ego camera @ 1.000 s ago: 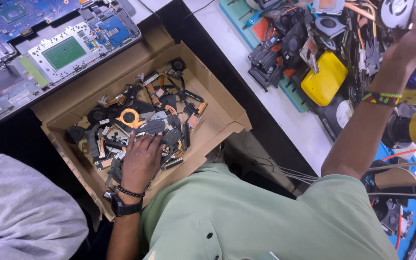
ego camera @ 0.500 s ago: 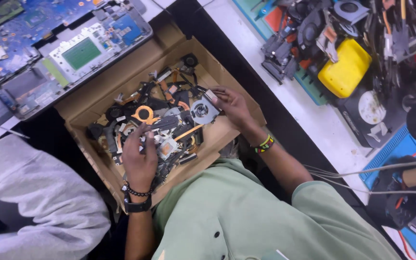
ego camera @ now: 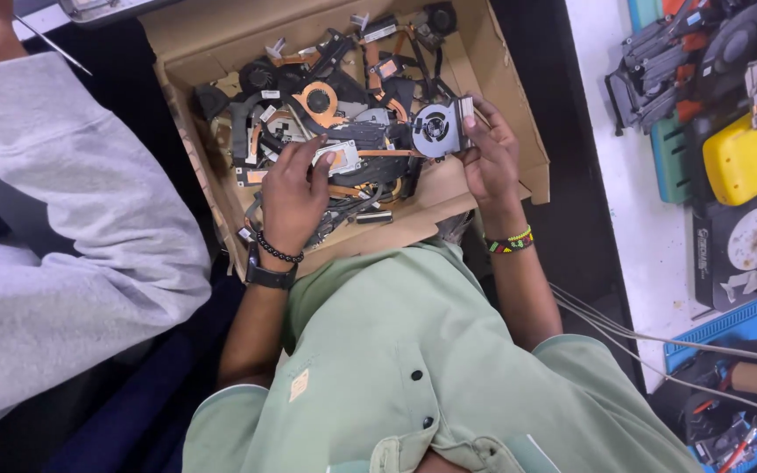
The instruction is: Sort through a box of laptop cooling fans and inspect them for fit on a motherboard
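Dark floor shows between a white workbench [ego camera: 650, 254] on your right and a grey-sleeved person [ego camera: 54, 219] on your left; on your lap, above your green shirt [ego camera: 413, 368], sits an open brown cardboard box [ego camera: 519, 114] with its flaps folded out, full of black laptop fans, copper heat pipes and loose metal parts; your right hand [ego camera: 488, 158] is closed around a small round grey cooling fan [ego camera: 435, 130], fingers curled over its right edge, held just over the pile near the box's right wall; your left hand [ego camera: 295, 193] lies spread on the heap, fingertips pressing a small silver rectangular plate [ego camera: 336, 158]; a white square label [ego camera: 299, 384] sits on your shirt; a yellow case [ego camera: 751, 153] and a blue mat [ego camera: 746, 328] lie on the workbench.
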